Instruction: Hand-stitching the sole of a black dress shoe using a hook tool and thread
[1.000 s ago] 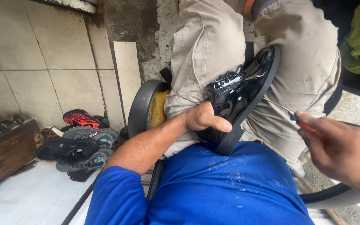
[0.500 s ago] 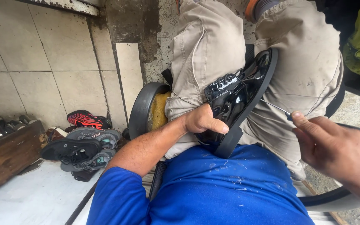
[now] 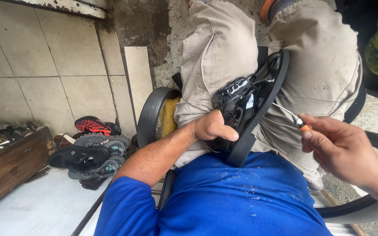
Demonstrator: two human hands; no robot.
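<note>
A glossy black sandal [image 3: 252,98] stands on its side between my knees, sole edge facing right. My left hand [image 3: 213,126] grips its upper from the left, thumb across the strap. My right hand [image 3: 340,148] holds a thin awl with an orange handle [image 3: 297,120]; its metal tip touches the sole's edge. My legs are in beige trousers [image 3: 217,52], and a blue shirt [image 3: 241,196] fills the lower view.
A pile of worn shoes and sandals [image 3: 90,150] lies on the white floor at left, beside a wooden box [image 3: 9,168]. A tiled wall [image 3: 44,65] stands behind. A black tyre-like ring [image 3: 152,113] sits by my left knee; a dark hoop [image 3: 372,205] curves at right.
My right hand has moved in toward the sandal, bringing the awl tip to the sole's edge. My left hand keeps its grip on the sandal.
</note>
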